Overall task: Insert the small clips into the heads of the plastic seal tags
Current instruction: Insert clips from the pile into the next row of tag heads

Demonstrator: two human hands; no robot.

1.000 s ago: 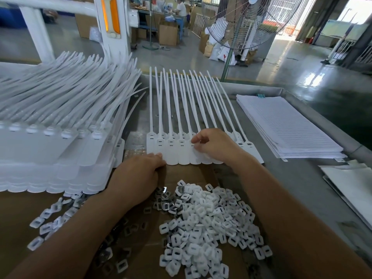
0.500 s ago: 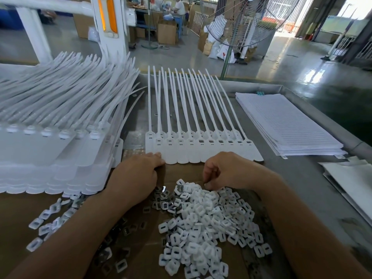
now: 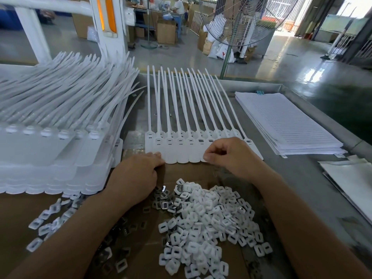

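I am holding my right hand (image 3: 231, 156) with thumb curled against forefinger over the near ends of the row of flat, smooth white plastic seal tags (image 3: 177, 146); I cannot tell whether a clip is pinched there. My left hand (image 3: 136, 174), fingers relaxed, is pressing the row's left corner. I am judging plenty left: a heap of small square white clips with metal inserts (image 3: 201, 218) is waiting on the brown cardboard sheet (image 3: 20, 208) at the desk's near edge, and a glossy stack of long-tailed white tags (image 3: 50, 150) is lying along the left edge.

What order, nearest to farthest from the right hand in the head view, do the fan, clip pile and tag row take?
1. tag row, beneath the right hand
2. clip pile, nearer the person
3. fan, far behind the table
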